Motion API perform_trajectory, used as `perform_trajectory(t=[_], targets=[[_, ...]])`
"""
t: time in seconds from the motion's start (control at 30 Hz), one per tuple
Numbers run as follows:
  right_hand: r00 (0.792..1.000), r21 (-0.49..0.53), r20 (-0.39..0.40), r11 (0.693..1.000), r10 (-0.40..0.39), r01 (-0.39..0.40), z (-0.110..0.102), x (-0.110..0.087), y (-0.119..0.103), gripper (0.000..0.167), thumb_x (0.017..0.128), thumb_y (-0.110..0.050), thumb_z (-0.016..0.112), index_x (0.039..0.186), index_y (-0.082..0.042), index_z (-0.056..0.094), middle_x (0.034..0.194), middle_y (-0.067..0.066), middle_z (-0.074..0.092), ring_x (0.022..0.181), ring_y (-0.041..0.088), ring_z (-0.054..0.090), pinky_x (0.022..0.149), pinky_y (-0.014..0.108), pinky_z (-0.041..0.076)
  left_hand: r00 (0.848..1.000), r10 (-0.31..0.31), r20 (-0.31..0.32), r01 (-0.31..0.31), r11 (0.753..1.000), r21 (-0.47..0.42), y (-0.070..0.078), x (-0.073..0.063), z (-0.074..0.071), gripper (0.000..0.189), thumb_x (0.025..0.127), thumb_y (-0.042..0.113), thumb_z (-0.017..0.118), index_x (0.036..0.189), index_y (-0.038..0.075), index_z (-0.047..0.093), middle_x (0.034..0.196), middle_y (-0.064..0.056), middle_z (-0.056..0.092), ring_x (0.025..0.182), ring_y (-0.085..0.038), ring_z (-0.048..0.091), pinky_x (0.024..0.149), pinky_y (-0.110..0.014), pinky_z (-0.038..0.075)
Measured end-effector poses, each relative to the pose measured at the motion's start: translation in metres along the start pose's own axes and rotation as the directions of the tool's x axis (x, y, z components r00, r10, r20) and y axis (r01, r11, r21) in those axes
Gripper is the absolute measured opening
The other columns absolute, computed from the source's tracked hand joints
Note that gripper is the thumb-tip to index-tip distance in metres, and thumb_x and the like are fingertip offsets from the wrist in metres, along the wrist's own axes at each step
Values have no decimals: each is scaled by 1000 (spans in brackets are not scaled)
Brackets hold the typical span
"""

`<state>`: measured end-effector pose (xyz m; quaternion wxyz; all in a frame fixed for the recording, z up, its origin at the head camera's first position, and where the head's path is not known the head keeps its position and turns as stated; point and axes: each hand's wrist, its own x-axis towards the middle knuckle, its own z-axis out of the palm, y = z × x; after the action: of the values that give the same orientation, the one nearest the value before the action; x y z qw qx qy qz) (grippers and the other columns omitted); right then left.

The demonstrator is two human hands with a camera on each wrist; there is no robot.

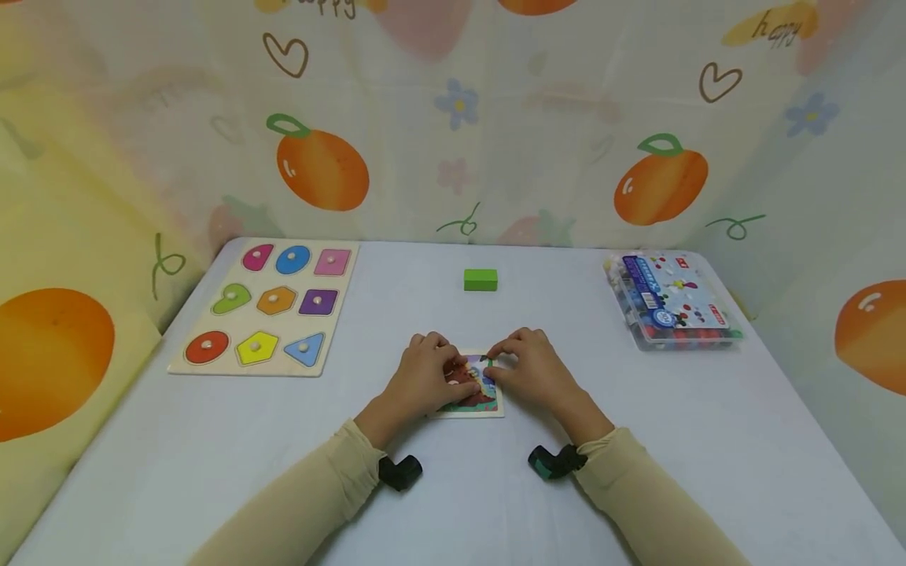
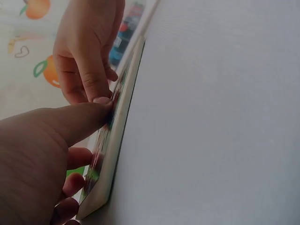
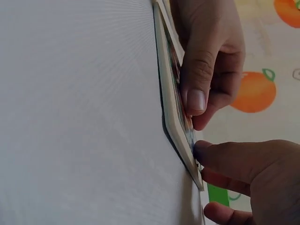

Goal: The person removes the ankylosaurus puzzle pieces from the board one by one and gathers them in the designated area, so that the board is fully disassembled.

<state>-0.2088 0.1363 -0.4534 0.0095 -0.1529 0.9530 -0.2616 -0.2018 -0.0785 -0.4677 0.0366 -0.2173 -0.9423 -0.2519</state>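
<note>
A small picture puzzle (image 1: 483,406) in a pale, wood-coloured frame lies flat at the middle of the table, its colourful face partly hidden by both hands. My left hand (image 1: 423,376) grips it from the left, thumb on the picture and fingers curled near its far side. At the far right corner, my right hand (image 1: 535,368) pinches the puzzle between thumb and forefinger. The puzzle's pale edge (image 2: 123,117) shows in the left wrist view, with the left thumb close to the other hand's fingertips. Whether a loose piece sits under the fingers is hidden.
Beyond the hands lies a green block (image 1: 480,280). A shape board (image 1: 271,307) with several coloured knobbed shapes lies at the back left. At the back right stands a clear plastic box (image 1: 672,303) with a printed label. A patterned curtain (image 1: 495,157) hangs behind the table.
</note>
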Motion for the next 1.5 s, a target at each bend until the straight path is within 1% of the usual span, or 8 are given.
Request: perform_trajectory(t=[0.13,0.27,0.53,0.73,0.93,1.17,1.3,1.5], targets=[[1000,-7,-6,1000,-5,5,0,0,1,21,81,-37,80,98,-25,77,104,1,57,100,22,47,82,37,43,1000,-14,-1,14,999,-36,-2,-1,3,42,75,55,80,91,20,66,102,1,50,93,-19,40,78,-36,36],[1000,20,-8,1000,-14,14,-1,2,5,22,80,-37,82,97,-25,78,103,0,57,99,22,46,82,37,43,1000,-11,-6,10,998,-62,-2,0,3,41,74,54,80,91,21,65,102,1,49,93,-21,39,79,-38,35],[999,37,3,999,-40,40,-2,4,12,25,81,-40,80,101,-26,78,103,0,55,99,21,43,81,37,42,1000,-23,8,24,997,-73,-2,3,3,39,74,52,81,92,22,64,103,-1,49,96,-23,39,82,-41,34],[1000,22,-7,1000,-20,20,-4,3,10,23,80,-40,82,98,-25,79,102,0,56,100,22,45,82,37,42,999,-25,27,27,997,-75,1,5,1,40,76,54,79,95,22,64,105,-1,49,98,-24,39,82,-41,34],[997,21,6,997,-76,76,-1,4,9,23,82,-35,81,98,-20,77,101,0,56,106,25,44,88,41,42,999,-36,32,38,998,-57,0,3,2,41,75,55,79,93,22,63,105,-2,49,98,-24,39,81,-41,34],[995,50,25,994,-97,96,8,5,14,21,84,-31,79,99,-20,68,98,-4,55,110,27,42,90,47,33,998,-44,36,46,997,-57,-2,1,5,39,75,55,78,94,24,64,104,-1,49,98,-23,39,81,-41,35],[992,6,26,992,-124,124,11,4,14,21,86,-30,77,101,-19,66,98,-5,56,110,28,41,90,49,32,999,-38,32,39,998,-59,-2,-1,5,38,75,55,78,95,24,66,104,0,49,96,-22,39,81,-40,35],[989,-167,-57,978,-139,128,4,2,6,21,81,-42,79,95,-27,76,102,-2,58,109,31,44,88,55,33,1000,-26,14,27,998,-59,-1,-1,3,38,76,53,79,97,24,69,104,2,49,95,-20,39,81,-38,35]])
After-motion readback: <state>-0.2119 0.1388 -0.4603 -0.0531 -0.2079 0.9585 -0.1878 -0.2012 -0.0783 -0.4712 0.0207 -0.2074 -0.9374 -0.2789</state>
